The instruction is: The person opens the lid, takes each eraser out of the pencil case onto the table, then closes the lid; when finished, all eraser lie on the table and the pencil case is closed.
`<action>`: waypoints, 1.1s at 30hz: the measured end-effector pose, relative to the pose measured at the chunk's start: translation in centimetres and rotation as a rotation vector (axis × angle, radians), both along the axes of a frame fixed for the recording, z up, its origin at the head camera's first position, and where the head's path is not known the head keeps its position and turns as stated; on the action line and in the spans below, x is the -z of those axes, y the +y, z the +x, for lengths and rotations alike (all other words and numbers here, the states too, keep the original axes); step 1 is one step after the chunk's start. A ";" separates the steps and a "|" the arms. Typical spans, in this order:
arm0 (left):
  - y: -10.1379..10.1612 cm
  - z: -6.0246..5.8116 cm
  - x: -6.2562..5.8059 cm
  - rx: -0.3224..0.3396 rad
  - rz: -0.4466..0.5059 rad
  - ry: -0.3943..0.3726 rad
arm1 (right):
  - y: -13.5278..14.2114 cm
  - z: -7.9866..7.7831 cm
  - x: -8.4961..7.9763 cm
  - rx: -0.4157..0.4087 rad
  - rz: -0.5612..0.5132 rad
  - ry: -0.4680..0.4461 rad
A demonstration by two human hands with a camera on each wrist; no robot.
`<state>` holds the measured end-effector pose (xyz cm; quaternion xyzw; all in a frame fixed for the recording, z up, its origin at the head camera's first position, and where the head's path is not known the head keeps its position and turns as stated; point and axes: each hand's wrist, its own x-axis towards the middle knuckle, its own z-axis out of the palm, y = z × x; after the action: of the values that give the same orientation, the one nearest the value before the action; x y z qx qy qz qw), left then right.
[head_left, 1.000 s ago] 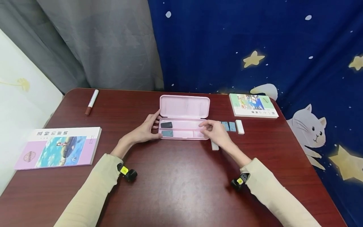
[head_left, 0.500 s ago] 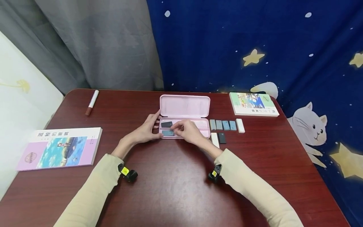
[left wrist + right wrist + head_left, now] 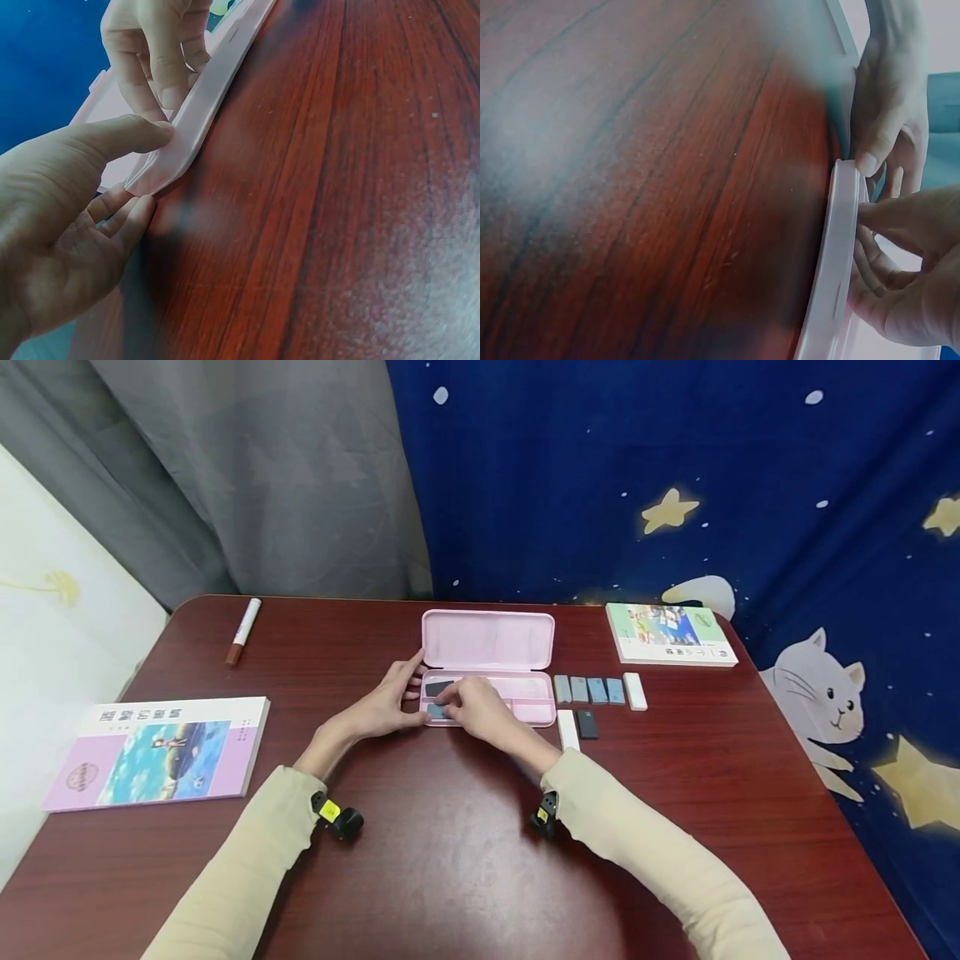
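An open pink pencil case [image 3: 531, 687] lies on the table, its lid [image 3: 487, 640] tipped back. My left hand [image 3: 381, 703] grips its left end, thumb on the front corner and fingers along the side; the left wrist view shows this thumb [image 3: 142, 136] on the rim. My right hand [image 3: 480, 706] reaches into the left part of the case, thumb and fingertips together at a small blue-grey block [image 3: 437, 712] in the front compartment, which they partly cover. Behind it, a black block [image 3: 435, 688] lies in the back compartment. The wrist views hide the blocks.
Right of the case stand several blue-grey blocks [image 3: 597, 691] in a row, ending with a white block [image 3: 634, 692]. Another white block [image 3: 567, 730] and a black one [image 3: 587, 725] lie nearer. Books [image 3: 161, 752] [image 3: 670, 635] and a marker [image 3: 243, 631] lie farther out.
My right hand has moved left from the case's right end to its left compartments, uncovering the blocks on the right. My left hand has stayed at the left end.
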<state>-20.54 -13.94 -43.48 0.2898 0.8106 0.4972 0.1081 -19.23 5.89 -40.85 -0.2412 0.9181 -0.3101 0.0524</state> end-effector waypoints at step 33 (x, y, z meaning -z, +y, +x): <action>0.0 -0.3 0.6 -0.013 0.011 -0.003 | -0.9 0.1 -0.2 0.037 0.095 0.017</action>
<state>-20.85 -13.97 -44.09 0.2841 0.8097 0.5028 0.1045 -19.12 4.99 -40.61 -0.2240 0.9365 -0.2650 0.0500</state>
